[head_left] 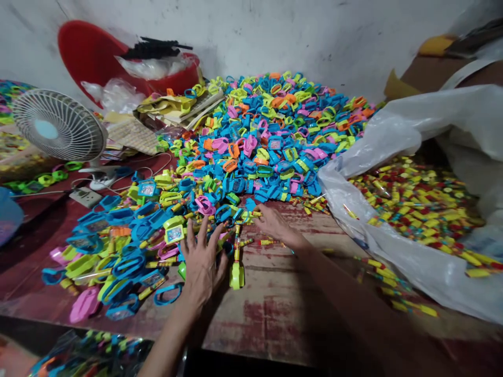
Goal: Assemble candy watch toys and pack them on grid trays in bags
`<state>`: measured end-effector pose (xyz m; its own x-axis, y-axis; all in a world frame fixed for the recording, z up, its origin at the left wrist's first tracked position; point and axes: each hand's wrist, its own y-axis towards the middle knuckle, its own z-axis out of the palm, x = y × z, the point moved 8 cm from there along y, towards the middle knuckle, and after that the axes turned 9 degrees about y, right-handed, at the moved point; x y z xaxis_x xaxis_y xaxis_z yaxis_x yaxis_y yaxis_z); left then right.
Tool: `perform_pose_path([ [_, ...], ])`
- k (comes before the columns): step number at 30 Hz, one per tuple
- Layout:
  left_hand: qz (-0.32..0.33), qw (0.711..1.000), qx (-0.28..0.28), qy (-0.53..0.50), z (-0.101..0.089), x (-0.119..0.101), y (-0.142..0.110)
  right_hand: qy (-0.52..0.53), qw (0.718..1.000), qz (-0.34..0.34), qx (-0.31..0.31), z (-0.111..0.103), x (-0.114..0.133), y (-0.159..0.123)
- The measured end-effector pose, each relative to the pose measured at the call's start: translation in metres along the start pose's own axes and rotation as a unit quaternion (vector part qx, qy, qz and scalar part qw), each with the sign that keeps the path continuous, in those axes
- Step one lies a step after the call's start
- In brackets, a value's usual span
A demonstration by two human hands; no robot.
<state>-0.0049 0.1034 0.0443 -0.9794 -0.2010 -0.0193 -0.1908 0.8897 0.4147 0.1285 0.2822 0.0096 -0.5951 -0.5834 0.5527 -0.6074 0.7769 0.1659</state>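
Observation:
My left hand [201, 264] is spread, palm down, with its fingertips on the near edge of a heap of plastic toy watches [271, 131]. By those fingers are a yellow-green toy watch [174, 233] with a square picture face and a pink toy watch [205, 205]. My right hand [274, 226] has its fingers curled together beside a small blue piece [250, 204]; what they pinch, if anything, is too small to make out. Between both hands, a yellow-capped clear tube [237, 246] lies in line with a yellow-green plastic piece [236, 276] on the worn red table [267, 314].
At right, a white plastic sack [349, 209] gapes around many small yellow-and-red tubes [420, 204], some spilled out. A white fan [58, 125] and a power socket [85, 196] with cables stand at left. Behind them are red tubs [84, 50] and stacked cardboard.

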Motion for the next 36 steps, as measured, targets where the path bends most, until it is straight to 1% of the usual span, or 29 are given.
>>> perform_pose_path([
  [3,0.015,1.0,-0.022,-0.013,-0.004,0.0,-0.011,-0.02,0.999,0.028,-0.031,-0.007,-0.012,-0.006],
  [6,0.0,0.999,-0.035,-0.007,-0.002,0.0,-0.019,-0.052,0.995,0.061,-0.064,-0.021,-0.023,-0.025],
  [9,-0.018,0.999,-0.03,0.01,-0.002,-0.003,-0.018,-0.077,0.99,0.085,-0.077,-0.031,-0.03,-0.045],
  [11,-0.031,0.999,-0.032,0.022,-0.008,-0.005,-0.016,-0.089,0.986,0.104,-0.09,-0.037,-0.035,-0.051],
  [14,-0.045,0.997,-0.05,0.029,-0.025,-0.006,-0.014,-0.104,0.978,0.134,-0.121,-0.046,-0.039,-0.051],
  [17,-0.035,0.997,-0.065,0.038,-0.037,-0.011,-0.013,-0.104,0.977,0.136,-0.124,-0.042,-0.033,-0.04],
  [21,-0.004,0.997,-0.07,0.026,-0.038,-0.02,-0.011,-0.086,0.984,0.126,-0.092,-0.022,-0.023,-0.024],
  [23,0.018,0.997,-0.073,-0.001,-0.036,-0.024,-0.011,-0.073,0.985,0.132,-0.083,-0.018,-0.026,-0.022],
  [24,0.03,0.996,-0.078,-0.019,-0.036,-0.025,-0.011,-0.065,0.985,0.136,-0.081,-0.019,-0.029,-0.023],
  [27,0.052,0.989,-0.101,-0.093,-0.04,-0.027,-0.011,-0.033,0.985,0.147,-0.086,-0.034,-0.042,-0.034],
  [29,0.04,0.979,-0.105,-0.169,-0.044,-0.027,-0.01,-0.008,0.986,0.142,-0.084,-0.046,-0.045,-0.046],
  [30,0.024,0.971,-0.1,-0.218,-0.044,-0.027,-0.009,0.018,0.987,0.134,-0.082,-0.051,-0.043,-0.053],
  [31,-0.001,0.958,-0.087,-0.273,-0.044,-0.027,-0.008,0.077,0.987,0.12,-0.075,-0.053,-0.038,-0.06],
  [32,-0.033,0.939,-0.066,-0.337,-0.042,-0.028,-0.006,0.171,0.978,0.103,-0.064,-0.052,-0.03,-0.067],
  [33,-0.067,0.909,-0.037,-0.409,-0.038,-0.03,-0.005,0.292,0.951,0.087,-0.046,-0.048,-0.019,-0.075],
  [34,-0.1,0.869,-0.001,-0.484,-0.032,-0.034,-0.004,0.42,0.904,0.077,-0.019,-0.041,-0.006,-0.083],
  [35,-0.125,0.821,0.038,-0.555,-0.027,-0.041,-0.004,0.534,0.842,0.075,0.011,-0.033,0.008,-0.091],
  [36,-0.143,0.769,0.071,-0.619,-0.022,-0.05,-0.005,0.618,0.781,0.077,0.039,-0.023,0.024,-0.099],
])
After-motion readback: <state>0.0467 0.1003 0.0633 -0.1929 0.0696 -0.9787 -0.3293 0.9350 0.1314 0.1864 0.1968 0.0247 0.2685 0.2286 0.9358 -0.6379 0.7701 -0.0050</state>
